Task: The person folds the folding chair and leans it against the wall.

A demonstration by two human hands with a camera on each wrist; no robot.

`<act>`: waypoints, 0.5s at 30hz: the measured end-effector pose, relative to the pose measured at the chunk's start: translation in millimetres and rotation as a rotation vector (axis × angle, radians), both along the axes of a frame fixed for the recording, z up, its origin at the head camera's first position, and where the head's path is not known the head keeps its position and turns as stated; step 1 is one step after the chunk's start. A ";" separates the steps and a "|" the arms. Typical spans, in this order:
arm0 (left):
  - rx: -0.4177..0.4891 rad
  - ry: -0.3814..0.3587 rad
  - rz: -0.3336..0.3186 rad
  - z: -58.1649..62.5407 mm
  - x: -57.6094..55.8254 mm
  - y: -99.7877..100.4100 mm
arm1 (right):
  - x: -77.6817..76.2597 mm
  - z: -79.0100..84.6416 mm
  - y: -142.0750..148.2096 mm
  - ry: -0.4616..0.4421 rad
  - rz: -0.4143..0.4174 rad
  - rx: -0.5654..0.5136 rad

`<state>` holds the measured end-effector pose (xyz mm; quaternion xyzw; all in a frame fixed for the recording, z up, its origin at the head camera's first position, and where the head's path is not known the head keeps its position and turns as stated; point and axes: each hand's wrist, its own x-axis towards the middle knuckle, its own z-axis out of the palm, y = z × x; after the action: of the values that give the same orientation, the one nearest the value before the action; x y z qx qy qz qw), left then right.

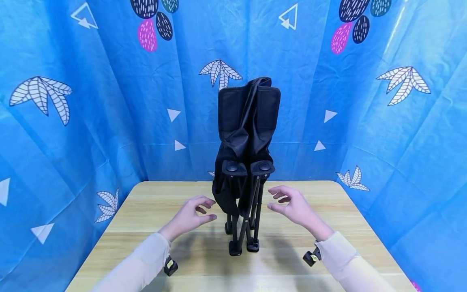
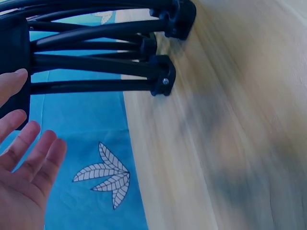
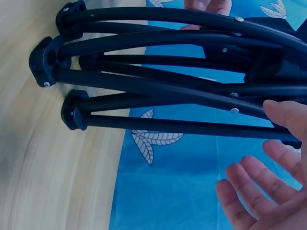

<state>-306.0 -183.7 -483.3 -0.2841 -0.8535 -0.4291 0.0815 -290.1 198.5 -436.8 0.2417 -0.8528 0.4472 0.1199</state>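
Observation:
A black folding camp chair (image 1: 244, 138) stands upright and folded at the middle of the table, its dark fabric bunched between two flat panels. Thin metal legs (image 2: 100, 72) run down to black plastic feet (image 3: 45, 62) on the wood. To its left my left hand (image 1: 193, 215) is held with fingers loosely bent and thumb apart, fingertips close to the hanging fabric. On the other side my right hand (image 1: 292, 207) mirrors it, fingers spread a short way from the legs. Neither hand grips anything.
The light wooden table (image 1: 146, 243) carries the chair. A blue patterned curtain (image 1: 91, 142) surrounds the table at the back and both sides. Small black cameras are strapped at both wrists.

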 end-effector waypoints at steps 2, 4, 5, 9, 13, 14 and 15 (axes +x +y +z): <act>0.020 -0.028 -0.011 0.6 0.8 2.8 | 0.1 -1.2 -0.7 -0.028 0.007 -0.006; 0.022 -0.040 -0.021 0.0 1.7 5.3 | 0.3 -3.2 -1.8 -0.049 0.009 -0.008; 0.023 -0.044 -0.027 -0.5 2.1 6.4 | 0.4 -4.4 -2.4 -0.057 0.011 -0.009; 0.019 -0.045 -0.028 -5.4 3.8 9.7 | 0.7 -9.2 -4.5 -0.082 0.018 -0.013; 0.018 -0.058 -0.025 -12.2 5.3 12.1 | 0.8 -14.4 -5.6 -0.095 0.027 -0.008; 0.018 -0.061 -0.025 -13.7 5.7 12.8 | 0.8 -15.9 -5.9 -0.094 0.030 -0.007; 0.021 -0.061 -0.027 -15.3 5.8 13.5 | 0.8 -17.3 -6.1 -0.095 0.031 -0.006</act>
<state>-300.2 -170.2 -498.6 -0.2815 -0.8472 -0.4475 0.0525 -289.3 192.4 -454.1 0.2330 -0.8523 0.4626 0.0732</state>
